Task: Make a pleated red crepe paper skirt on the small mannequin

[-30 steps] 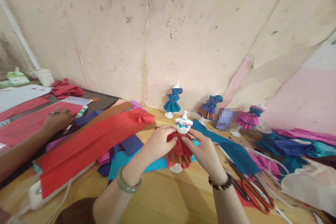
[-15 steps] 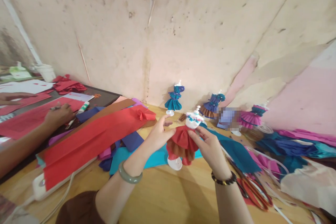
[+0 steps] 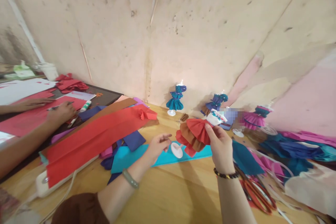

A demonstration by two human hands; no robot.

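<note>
My right hand (image 3: 220,141) grips a small white dress form (image 3: 214,117) at the waist of its layered skirt (image 3: 197,132), red and brown. The form tilts to the right, its round white base (image 3: 176,150) pointing to the lower left, above a strip of turquoise fabric (image 3: 162,159). My left hand (image 3: 159,147) hovers left of the base, fingers apart and a little bent, holding nothing. The skirt's inner side and my right fingertips are hidden.
Dressed miniature forms stand along the wall: one in teal (image 3: 175,99), one in blue (image 3: 214,102), one in pink (image 3: 253,117). Red fabric (image 3: 102,140) lies over a power strip (image 3: 43,182) at left. Orange-handled scissors (image 3: 258,196) rest at right. A co-worker's hand (image 3: 61,113) holds a pen.
The dress form has tipped over to the right and risen in my right hand. My left hand has drawn back from the skirt, slightly down.
</note>
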